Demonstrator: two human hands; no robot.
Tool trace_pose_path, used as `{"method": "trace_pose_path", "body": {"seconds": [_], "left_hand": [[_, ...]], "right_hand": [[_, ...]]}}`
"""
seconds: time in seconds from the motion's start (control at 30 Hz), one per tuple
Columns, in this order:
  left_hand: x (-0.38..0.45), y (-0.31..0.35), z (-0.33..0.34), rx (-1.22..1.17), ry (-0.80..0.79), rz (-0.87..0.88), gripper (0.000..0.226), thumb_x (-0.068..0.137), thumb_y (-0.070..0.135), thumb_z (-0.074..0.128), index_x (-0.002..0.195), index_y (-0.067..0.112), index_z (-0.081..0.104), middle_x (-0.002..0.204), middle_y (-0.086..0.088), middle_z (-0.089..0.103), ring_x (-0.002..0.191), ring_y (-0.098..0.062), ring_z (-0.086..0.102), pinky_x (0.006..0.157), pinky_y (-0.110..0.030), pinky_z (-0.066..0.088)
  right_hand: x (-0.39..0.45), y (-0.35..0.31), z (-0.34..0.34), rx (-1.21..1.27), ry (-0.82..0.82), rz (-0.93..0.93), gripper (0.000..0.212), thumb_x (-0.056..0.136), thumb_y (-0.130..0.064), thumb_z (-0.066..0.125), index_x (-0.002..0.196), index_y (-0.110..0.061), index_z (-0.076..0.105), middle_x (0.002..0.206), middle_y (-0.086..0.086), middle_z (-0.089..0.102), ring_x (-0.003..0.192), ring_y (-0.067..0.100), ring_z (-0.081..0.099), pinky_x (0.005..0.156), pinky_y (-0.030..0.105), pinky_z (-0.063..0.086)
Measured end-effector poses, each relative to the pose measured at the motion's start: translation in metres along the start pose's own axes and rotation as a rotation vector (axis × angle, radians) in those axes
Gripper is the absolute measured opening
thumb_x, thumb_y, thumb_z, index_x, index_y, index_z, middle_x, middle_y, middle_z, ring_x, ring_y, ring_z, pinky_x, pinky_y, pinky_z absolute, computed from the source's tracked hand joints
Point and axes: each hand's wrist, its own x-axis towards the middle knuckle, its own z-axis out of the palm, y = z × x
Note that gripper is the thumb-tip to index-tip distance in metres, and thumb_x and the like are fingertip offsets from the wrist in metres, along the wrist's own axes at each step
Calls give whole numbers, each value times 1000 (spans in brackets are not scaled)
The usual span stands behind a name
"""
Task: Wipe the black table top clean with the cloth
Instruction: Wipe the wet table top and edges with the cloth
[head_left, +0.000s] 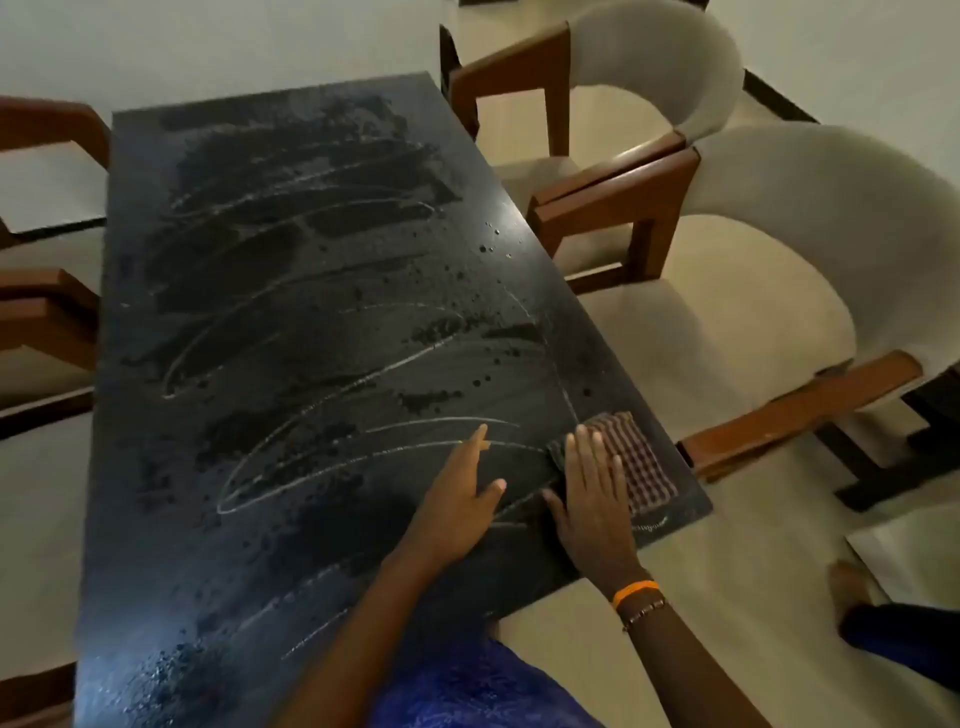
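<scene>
So on the far left you've got the wooden arms of a couple of chairs (49, 306) poking in beside the black counter (291, 322), which is running away from you at a slant. The top is looking pretty streaky: pale curved smear lines (332, 395) are sweeping across it, darker wet patches are sitting up toward the far end, and little droplets are scattered toward the right edge.

Your left hand (462, 499) is lying flat on the counter near the close right corner, fingers straight and spread apart, holding nothing. Just beside it, your right hand (589, 493) is pressing flat down on the checked cloth (636, 460), fingers straight and mostly together, covering its left part. The cloth is sitting folded right at the counter's right edge, close to the near corner. You're wearing an orange band and a beaded bracelet (639, 597) on that wrist.

Off to the right, two cream upholstered chairs (769, 291) with brown wooden arms are standing on the pale floor, the nearer one just beside the cloth corner.
</scene>
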Motion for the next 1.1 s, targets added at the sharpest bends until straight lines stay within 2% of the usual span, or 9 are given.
{"method": "trace_pose_path", "body": {"seconds": [0.13, 0.27, 0.33, 0.47, 0.63, 0.73, 0.87, 1.0, 1.1], "left_hand": [[3, 0, 11, -84, -70, -50, 63, 95, 21, 49, 148, 25, 14, 146, 2, 36, 132, -17, 37, 106, -32, 34], [6, 1, 16, -176, -79, -107, 56, 95, 17, 48, 146, 23, 24, 140, -1, 44, 120, -16, 49, 94, -25, 40], [7, 2, 15, -163, -87, -109, 52, 96, 18, 47, 144, 23, 28, 137, 0, 48, 114, -13, 52, 91, -24, 40], [9, 3, 13, -157, -100, -149, 46, 96, 20, 45, 140, 23, 34, 132, 1, 54, 118, -15, 51, 101, -31, 39], [9, -6, 1, -213, -82, -222, 43, 96, 21, 44, 139, 24, 37, 135, 1, 51, 117, -15, 51, 92, -27, 38], [6, -10, -10, -292, 1, -248, 42, 97, 18, 43, 138, 23, 38, 139, -1, 48, 121, -17, 49, 101, -33, 40], [-2, -17, -27, -279, 174, -271, 45, 96, 16, 45, 139, 19, 35, 142, -2, 43, 126, -14, 42, 106, -30, 33], [-16, -26, -48, -252, 384, -311, 49, 95, 21, 46, 142, 20, 31, 144, -1, 38, 129, -16, 41, 104, -28, 33], [-26, -34, -66, -231, 509, -323, 48, 95, 20, 47, 141, 18, 33, 142, -5, 39, 126, -17, 42, 103, -28, 34]], "right_hand": [[7, 13, -6, -31, -7, 153, 58, 90, -32, 36, 134, 6, 41, 138, 27, 45, 128, 39, 44, 103, 49, 38], [19, 9, -9, -26, -85, 174, 52, 77, -7, 70, 122, 11, 52, 120, 31, 59, 111, 41, 59, 88, 49, 50], [24, 7, -12, 51, -88, 211, 50, 82, -5, 65, 126, 11, 49, 123, 32, 56, 112, 42, 58, 86, 48, 52], [24, -11, -15, 131, -58, 189, 44, 90, -9, 56, 129, 8, 45, 122, 32, 57, 101, 41, 64, 73, 44, 56], [31, -47, -32, 382, -130, 134, 34, 99, -18, 36, 129, -5, 45, 103, 18, 65, 88, 30, 61, 70, 32, 43], [37, -74, -36, 656, -127, 82, 30, 98, -18, 36, 121, -5, 52, 102, 16, 63, 90, 27, 59, 78, 36, 47], [52, -109, -40, 1032, -347, 160, 31, 99, -17, 36, 122, -7, 54, 108, 9, 63, 98, 22, 60, 85, 35, 46], [69, -141, -49, 1439, -565, 333, 32, 99, -11, 34, 118, -3, 58, 114, 18, 65, 105, 28, 61, 93, 40, 47], [83, -166, -54, 1579, -723, 439, 32, 100, -14, 34, 117, 0, 57, 114, 20, 63, 106, 30, 60, 94, 43, 46]]}}
